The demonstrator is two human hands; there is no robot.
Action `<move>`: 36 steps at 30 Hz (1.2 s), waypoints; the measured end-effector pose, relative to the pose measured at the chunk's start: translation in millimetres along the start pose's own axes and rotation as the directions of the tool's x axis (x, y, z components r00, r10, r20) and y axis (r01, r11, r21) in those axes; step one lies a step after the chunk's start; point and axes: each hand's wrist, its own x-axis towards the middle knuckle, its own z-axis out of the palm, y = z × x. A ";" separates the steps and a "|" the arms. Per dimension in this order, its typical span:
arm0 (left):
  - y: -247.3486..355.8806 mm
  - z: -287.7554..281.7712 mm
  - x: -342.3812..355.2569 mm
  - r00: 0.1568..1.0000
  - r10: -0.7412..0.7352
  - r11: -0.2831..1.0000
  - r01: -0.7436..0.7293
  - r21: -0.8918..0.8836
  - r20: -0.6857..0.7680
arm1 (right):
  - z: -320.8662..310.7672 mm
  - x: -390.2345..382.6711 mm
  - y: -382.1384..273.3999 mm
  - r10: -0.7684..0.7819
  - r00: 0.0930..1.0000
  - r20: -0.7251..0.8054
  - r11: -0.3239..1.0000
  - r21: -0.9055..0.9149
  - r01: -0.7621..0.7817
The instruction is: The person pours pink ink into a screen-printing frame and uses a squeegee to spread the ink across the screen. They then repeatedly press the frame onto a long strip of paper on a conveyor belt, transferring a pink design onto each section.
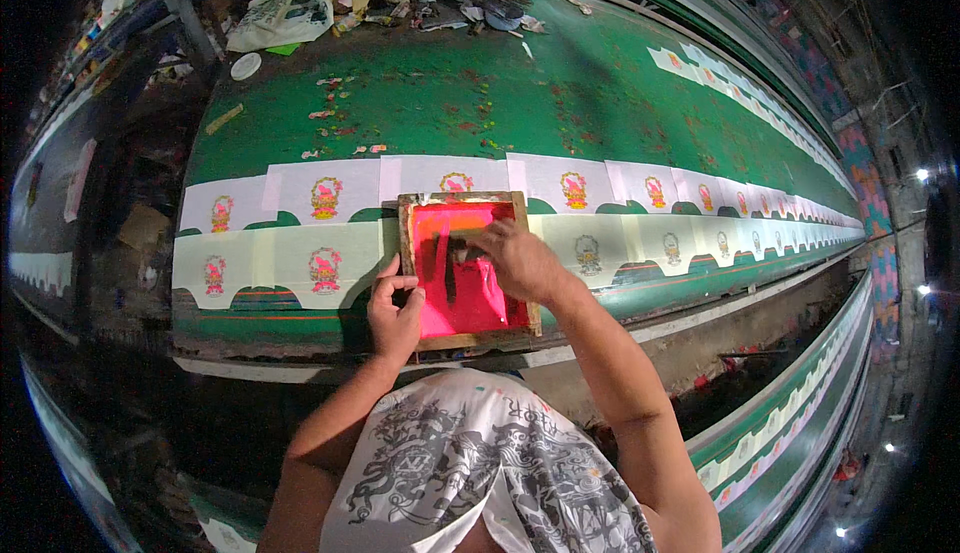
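Note:
A wooden screen-printing frame [535, 298] lies over the near row of white fabric pieces, its mesh covered with bright pink ink [475, 305]. My left hand [393, 315] grips the frame's left side, with the thumb and fingers around the wood. Inside the frame, my right hand [518, 261] is closed on a dark, narrow squeegee [450, 271], partly hidden by the fingers. To the left, a fabric piece [284, 271] bears pink and gold emblems. Pieces to the right of the frame [632, 243] carry only pale grey-gold emblems.
The long green table [390, 133] runs away to the right, with a second row of printed pieces [350, 183] beyond the frame. Bags and rags [330, 1] pile at the far edge, near a white lid [245, 66]. Another green table [740, 435] stands at right.

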 end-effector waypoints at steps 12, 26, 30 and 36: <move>1.2 0.5 0.4 1.000 0.018 1.000 -0.019 -0.017 -0.015 | 46.7 -35.1 -41.5 -0.021 0.979 -0.205 0.992 -0.129 -0.005; -7.8 4.7 -2.2 1.000 0.010 0.998 -0.008 -0.065 0.023 | 19.5 -22.3 -7.0 -0.014 1.000 -0.022 1.000 0.011 0.014; -10.7 4.2 -2.5 0.999 0.033 0.997 -0.031 -0.078 0.032 | 26.4 17.8 21.0 0.015 0.992 -0.123 0.998 -0.054 -0.022; -8.4 3.4 -3.6 0.994 0.106 0.994 -0.107 0.025 0.033 | 34.2 -8.3 -14.8 0.023 0.983 -0.181 0.987 -0.152 -0.052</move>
